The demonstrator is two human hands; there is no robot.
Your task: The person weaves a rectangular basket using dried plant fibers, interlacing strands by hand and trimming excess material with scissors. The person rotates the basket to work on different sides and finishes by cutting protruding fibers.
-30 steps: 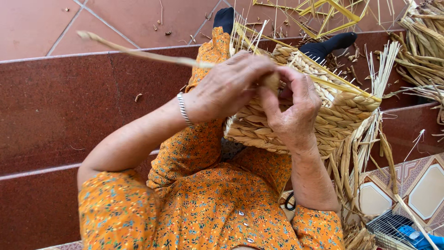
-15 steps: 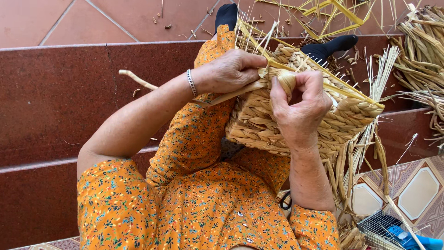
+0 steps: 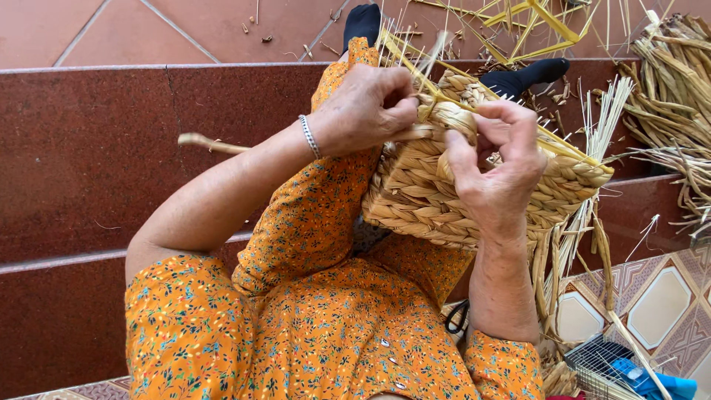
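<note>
A half-woven straw basket rests on my lap, its rim turned toward me, thin yellow stakes sticking out of its top. My left hand, with a silver bracelet on the wrist, is closed on a flat straw strand that trails out to the left behind my forearm. My right hand pinches the thick braided rim of the basket, thumb on the near side, fingers curled over the top. Both hands meet at the rim's near corner.
I sit on dark red stone steps in an orange flowered dress. Loose straw bundles lie at the right. Dark-socked feet show beyond the basket. A wire basket with a blue object sits at bottom right on patterned tiles.
The long strand has been drawn through, so its free end is shorter at the left. My left hand moved right to the rim; my right hand shifted onto the rim's braid.
</note>
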